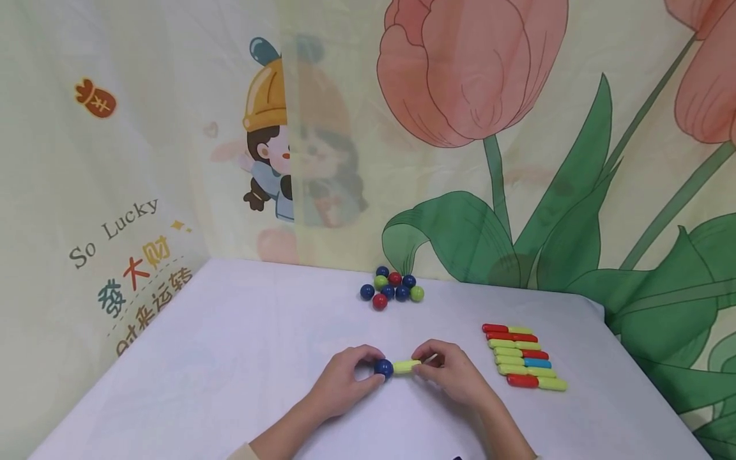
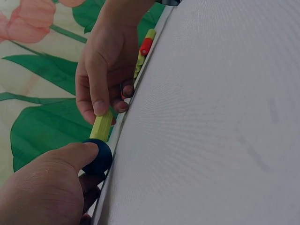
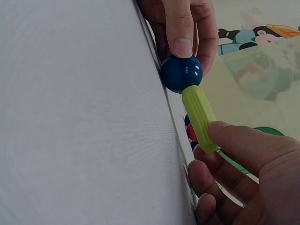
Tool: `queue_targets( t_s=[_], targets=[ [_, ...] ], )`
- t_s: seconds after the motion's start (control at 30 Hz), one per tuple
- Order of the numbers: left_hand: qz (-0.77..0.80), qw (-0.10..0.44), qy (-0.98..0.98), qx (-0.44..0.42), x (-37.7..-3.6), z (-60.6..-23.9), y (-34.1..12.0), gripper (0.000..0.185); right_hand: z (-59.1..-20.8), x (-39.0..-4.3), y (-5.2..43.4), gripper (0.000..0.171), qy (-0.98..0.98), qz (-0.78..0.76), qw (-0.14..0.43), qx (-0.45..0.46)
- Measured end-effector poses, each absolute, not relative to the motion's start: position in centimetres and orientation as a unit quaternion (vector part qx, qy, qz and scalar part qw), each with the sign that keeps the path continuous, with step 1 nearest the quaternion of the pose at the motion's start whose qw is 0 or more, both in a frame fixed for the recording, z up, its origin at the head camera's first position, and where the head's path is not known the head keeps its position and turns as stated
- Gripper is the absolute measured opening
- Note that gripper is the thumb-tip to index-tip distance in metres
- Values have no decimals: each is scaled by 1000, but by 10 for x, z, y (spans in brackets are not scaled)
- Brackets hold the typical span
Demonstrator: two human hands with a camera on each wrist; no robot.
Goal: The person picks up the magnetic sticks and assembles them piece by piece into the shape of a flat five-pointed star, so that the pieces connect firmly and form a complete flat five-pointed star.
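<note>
My left hand [image 1: 344,381] pinches a shiny dark blue ball [image 1: 383,368] between thumb and fingers near the front of the table. A lime-green ridged stick [image 1: 405,367] meets the ball's right side, and my right hand [image 1: 451,370] pinches its other end with thumb and fingertips. In the right wrist view the stick [image 3: 200,117] sits end-on against the ball [image 3: 181,74], in line with no visible gap. From the left wrist, the thumb lies over the ball [image 2: 99,157], while the stick [image 2: 101,126] leads up to the right hand [image 2: 105,70].
Right of my hands lies a column of sticks in red, lime and blue, laid end to end in pairs, such as a red stick [image 1: 522,381]. Toward the back, several loose balls cluster, among them a red ball [image 1: 379,301]. A printed curtain [image 1: 345,243] hangs behind the white table [image 1: 230,358].
</note>
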State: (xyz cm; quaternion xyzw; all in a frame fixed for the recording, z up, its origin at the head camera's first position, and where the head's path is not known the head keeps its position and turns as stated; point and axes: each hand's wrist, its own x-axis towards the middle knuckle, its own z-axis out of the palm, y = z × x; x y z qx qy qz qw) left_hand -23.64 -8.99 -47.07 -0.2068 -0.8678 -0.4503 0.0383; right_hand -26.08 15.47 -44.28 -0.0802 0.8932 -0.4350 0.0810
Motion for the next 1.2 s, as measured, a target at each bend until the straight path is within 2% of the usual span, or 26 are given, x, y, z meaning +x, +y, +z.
queue_targets(
  t_s=[0.4,0.9,1.03,1.2],
  targets=[
    [-450,35,-869,-204,-237,-472,-89,28,-444,-262,157,23,888,-443,84,-93],
    [-420,35,-877,-228,-238,-472,-88,31,-450,-263,145,18,897,-434,39,-70],
    [-421,30,-879,-224,-238,-470,-88,30,-452,-263,145,15,883,-458,58,-91],
    [-416,35,-878,-233,-239,-470,-88,32,-453,-263,142,19,865,-474,97,-136]
  ],
)
